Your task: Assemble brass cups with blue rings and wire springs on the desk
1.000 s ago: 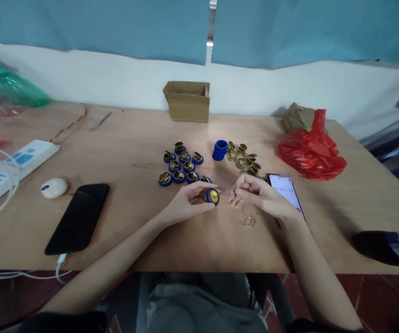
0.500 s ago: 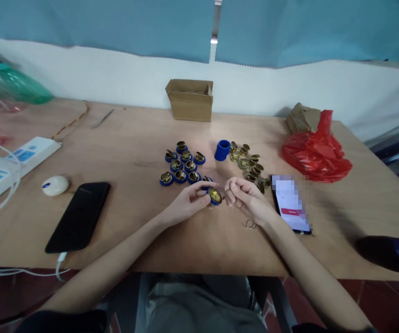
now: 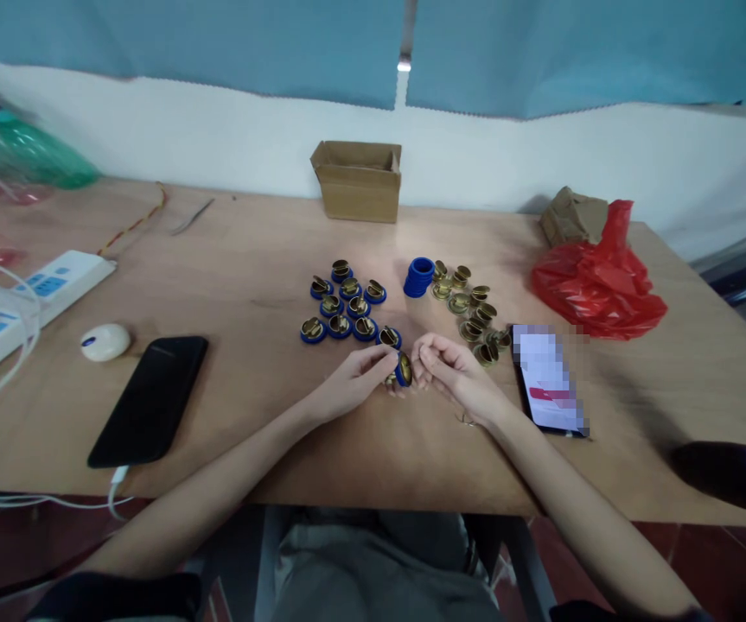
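My left hand (image 3: 363, 377) is closed on a blue-rimmed brass disc (image 3: 404, 369), held tilted on edge. Close to its right, my right hand (image 3: 454, 370) has thumb and fingertips pinched together; what they hold, if anything, is too small to make out. Thin metal rings (image 3: 467, 421) lie partly hidden under my right wrist. Just beyond my left hand sit several brass pieces in blue rings (image 3: 348, 307), each with a raised brass flap. A stack of blue rings (image 3: 418, 276) stands past my right hand, beside several bare brass pieces (image 3: 473, 328).
A lit phone (image 3: 549, 380) lies right of my hands, a dark phone (image 3: 149, 402) on a cable to the left. Further out are a white rounded case (image 3: 105, 343), power strip (image 3: 41, 294), cardboard box (image 3: 360, 194), red plastic bag (image 3: 599, 289) and dark bottle (image 3: 732, 473).
The blue-rimmed disc has been turned from facing up to more on edge. My right hand has come slightly closer to it, and my wrist now covers more of the thin rings.
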{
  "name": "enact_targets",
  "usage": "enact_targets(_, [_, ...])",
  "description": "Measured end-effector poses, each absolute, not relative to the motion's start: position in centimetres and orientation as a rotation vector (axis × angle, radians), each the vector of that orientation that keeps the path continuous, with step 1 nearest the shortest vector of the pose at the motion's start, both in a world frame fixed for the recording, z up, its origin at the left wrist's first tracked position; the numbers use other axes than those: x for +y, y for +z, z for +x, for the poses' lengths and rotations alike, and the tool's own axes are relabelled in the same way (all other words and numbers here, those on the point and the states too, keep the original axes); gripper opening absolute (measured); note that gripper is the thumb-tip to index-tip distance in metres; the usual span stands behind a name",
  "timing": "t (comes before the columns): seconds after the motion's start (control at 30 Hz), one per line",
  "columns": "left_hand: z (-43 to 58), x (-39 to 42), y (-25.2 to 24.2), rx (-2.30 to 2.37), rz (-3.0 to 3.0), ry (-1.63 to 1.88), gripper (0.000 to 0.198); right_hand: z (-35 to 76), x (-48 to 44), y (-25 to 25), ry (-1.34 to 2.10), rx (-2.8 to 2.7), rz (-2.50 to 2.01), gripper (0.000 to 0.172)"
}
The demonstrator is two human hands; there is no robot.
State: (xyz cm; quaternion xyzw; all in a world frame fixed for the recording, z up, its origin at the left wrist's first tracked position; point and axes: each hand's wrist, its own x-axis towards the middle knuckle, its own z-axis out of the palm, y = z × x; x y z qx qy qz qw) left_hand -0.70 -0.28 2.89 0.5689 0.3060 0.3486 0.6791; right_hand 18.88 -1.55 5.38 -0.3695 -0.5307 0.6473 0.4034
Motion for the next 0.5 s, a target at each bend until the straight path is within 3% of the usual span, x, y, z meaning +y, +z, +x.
enact_targets(0.5, [-0.29,-0.21,2.69,0.762,1.239,0.816,0.044,18.5,-2.0,4.99,1.245,-1.619,-0.975,0.025])
